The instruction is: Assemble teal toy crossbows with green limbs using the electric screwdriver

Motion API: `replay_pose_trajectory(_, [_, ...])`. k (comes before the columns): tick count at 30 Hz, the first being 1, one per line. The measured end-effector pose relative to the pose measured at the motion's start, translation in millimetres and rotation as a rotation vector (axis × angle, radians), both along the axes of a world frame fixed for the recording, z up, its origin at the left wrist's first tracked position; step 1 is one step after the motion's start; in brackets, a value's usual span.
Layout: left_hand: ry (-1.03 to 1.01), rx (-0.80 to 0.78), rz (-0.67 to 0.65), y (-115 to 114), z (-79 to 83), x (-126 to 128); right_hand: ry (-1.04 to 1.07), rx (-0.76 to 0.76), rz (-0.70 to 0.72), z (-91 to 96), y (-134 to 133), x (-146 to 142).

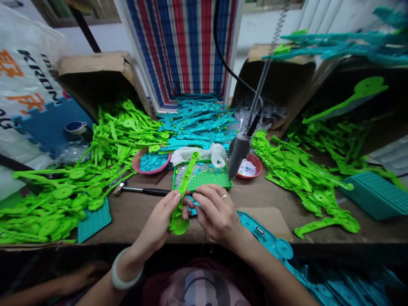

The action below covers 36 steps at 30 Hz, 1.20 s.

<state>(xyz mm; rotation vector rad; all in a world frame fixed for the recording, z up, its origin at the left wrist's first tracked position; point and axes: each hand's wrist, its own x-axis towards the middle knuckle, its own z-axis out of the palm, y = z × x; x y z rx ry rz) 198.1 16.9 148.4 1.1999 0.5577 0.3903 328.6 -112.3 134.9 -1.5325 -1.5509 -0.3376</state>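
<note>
My left hand (161, 221) grips a long lime-green plastic piece (188, 176) with a round disc at its lower end. It stands tilted in front of me, its narrow tip over the green tray. Close beside it, the curled fingers of my right hand (216, 212) are on a blue plastic part (191, 205); most of that part is hidden by the fingers. A larger blue plastic piece (264, 229) lies along the table edge under my right forearm. I cannot tell whether the two blue parts are one.
A green perforated tray (210, 183) holds small metal bits. A grey electric screwdriver (239, 155) hangs over its right end. Nearby are a hammer (140, 190), a pink basket (135, 163) and a red basket (259, 168). Heaps of green pieces (63, 195) flank blue ones (197, 119).
</note>
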Motion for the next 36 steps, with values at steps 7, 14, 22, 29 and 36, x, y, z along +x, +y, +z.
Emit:
replay_pose_trajectory(7, [-0.08,-0.035,0.118,-12,18.5,-8,0.945,-0.11,0.352,-5.6,32,9])
replay_pose_trajectory(14, [-0.196,-0.145,0.039,-10,27.6,-9,1.442,-0.495,0.697,-46.9,51,-3])
replay_pose_trajectory(22, [-0.193,-0.134,0.066,1,21.4,-5,0.641,-0.358,0.305,-45.2,27,-18])
replay_pose_trajectory(29, [-0.169,-0.032,0.032,-5,13.4,-4,0.509,-0.158,0.163,-13.8,-3,-12])
replay_pose_trajectory(36, [-0.036,0.214,-0.058,-4,5.7,-13,0.213,-0.086,0.105,16.4,-15,6])
